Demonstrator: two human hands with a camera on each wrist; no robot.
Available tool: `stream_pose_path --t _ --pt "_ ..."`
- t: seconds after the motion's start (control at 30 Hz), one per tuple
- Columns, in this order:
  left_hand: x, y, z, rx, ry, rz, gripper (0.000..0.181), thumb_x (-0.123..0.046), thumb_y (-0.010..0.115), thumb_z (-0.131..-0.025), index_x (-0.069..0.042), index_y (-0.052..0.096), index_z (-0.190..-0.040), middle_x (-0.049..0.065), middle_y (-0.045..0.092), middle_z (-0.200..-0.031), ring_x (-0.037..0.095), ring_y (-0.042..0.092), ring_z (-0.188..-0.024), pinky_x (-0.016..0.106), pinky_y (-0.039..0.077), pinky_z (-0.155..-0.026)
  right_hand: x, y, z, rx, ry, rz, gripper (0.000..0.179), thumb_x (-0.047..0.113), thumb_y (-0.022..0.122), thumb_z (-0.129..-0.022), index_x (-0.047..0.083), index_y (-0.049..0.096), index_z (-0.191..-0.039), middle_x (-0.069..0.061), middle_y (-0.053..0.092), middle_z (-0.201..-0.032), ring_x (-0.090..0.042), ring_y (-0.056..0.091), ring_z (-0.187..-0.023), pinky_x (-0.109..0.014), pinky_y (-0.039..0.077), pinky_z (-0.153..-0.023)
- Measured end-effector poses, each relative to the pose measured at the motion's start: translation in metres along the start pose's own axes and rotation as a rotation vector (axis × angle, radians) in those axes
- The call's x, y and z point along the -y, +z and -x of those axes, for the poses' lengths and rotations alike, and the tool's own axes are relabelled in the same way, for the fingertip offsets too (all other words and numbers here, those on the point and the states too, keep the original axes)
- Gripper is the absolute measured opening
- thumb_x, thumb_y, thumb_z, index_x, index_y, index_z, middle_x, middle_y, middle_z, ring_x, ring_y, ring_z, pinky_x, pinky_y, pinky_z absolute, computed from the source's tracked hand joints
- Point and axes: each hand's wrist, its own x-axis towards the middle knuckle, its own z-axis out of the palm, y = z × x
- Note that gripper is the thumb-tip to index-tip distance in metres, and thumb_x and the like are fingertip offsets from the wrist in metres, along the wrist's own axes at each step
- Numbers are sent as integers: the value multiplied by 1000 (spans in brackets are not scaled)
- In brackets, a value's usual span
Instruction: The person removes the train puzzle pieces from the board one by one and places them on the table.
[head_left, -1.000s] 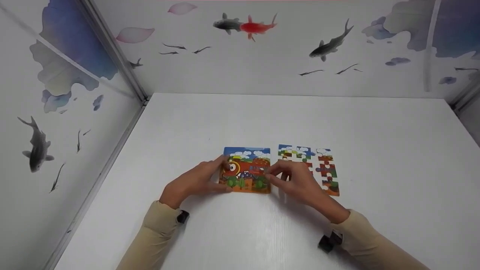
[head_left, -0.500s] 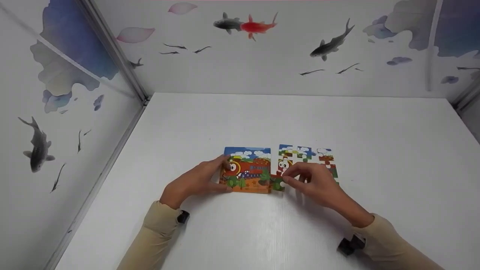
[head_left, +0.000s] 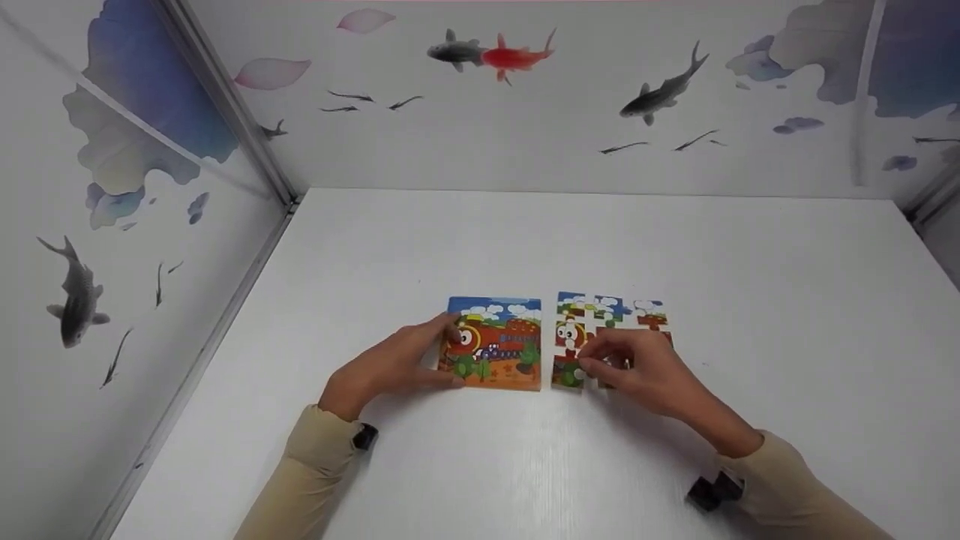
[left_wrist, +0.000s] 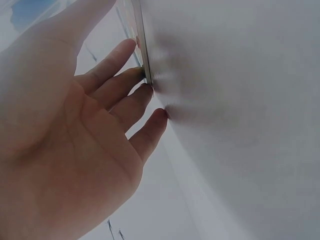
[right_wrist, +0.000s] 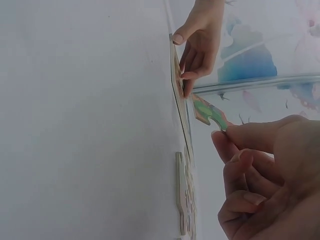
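Observation:
My left hand [head_left: 397,362] rests at the left side of a square puzzle board [head_left: 499,352] printed with a red train. Its thumb lies by the lower left corner and its fingers reach the upper left edge; in the left wrist view the fingers [left_wrist: 131,107] are loosely extended against the edge. My right hand [head_left: 637,367] pinches a puzzle piece [right_wrist: 204,111] with green and orange print between thumb and index finger. That piece is raised off the table in the right wrist view. Loose puzzle pieces [head_left: 570,331] lie right of the board, some hidden beneath my right hand.
The white table [head_left: 480,465] is bounded by a back wall [head_left: 525,150] and a left wall [head_left: 45,390] with painted fish. More puzzle pieces [head_left: 651,309] sit in loose rows at the right. A dark wrist camera [head_left: 712,491] is worn on each sleeve.
My right hand has moved right from the board's right edge, pinching the puzzle piece, and now hovers over the loose pieces. My left hand has stayed on the board.

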Motion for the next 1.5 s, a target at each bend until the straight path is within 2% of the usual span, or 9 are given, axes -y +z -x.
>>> stream_pose_path --t 0.2,0.33,0.67,1.0,1.27,1.37,1.5 --pt "0 -3 1 -6 52 -30 90 -33 90 -92 -11 40 -163 0 64 -142 21 52 -144 48 41 -129 1 3 -4 -19 8 43 5 17 82 -98 20 83 -102 6 80 -90 -11 61 -71 -22 49 -59" --pt "0 -4 2 -8 63 -36 88 -33 89 -92 -10 41 -162 0 65 -142 21 53 -144 48 41 -129 4 5 -7 -34 39 74 5 15 83 -97 18 84 -101 4 80 -90 -12 61 -73 -22 50 -61" --pt "0 -3 1 -5 42 -32 90 -35 89 -93 -12 39 -164 0 63 -144 21 53 -143 48 41 -129 5 9 -11 -46 68 128 5 16 82 -98 18 85 -101 2 80 -92 -12 63 -76 -22 52 -64" --pt "-1 -2 2 -5 28 -11 88 -34 89 -92 -13 41 -162 0 64 -145 21 53 -144 48 41 -129 5 10 -10 -40 57 115 6 17 82 -98 18 85 -104 4 78 -89 -13 61 -75 -22 50 -62" --pt "-1 -2 1 -1 31 -35 87 -35 88 -93 -12 41 -162 0 64 -142 21 53 -143 48 42 -129 1 10 -11 -43 16 120 10 16 80 -99 15 85 -107 2 78 -92 -12 58 -73 -22 47 -60" --pt "-1 -3 1 6 22 -34 90 -36 88 -93 -11 38 -164 1 63 -145 21 52 -144 49 40 -130 0 8 -12 -52 20 118 11 17 79 -101 14 85 -109 1 78 -94 -13 58 -74 -22 47 -59" --pt "-1 -4 2 10 2 -34 97 -37 88 -93 -12 32 -169 5 56 -159 23 48 -152 50 37 -131 -4 3 -15 -65 9 109 14 22 77 -103 13 84 -111 1 78 -93 -14 59 -74 -23 48 -57"
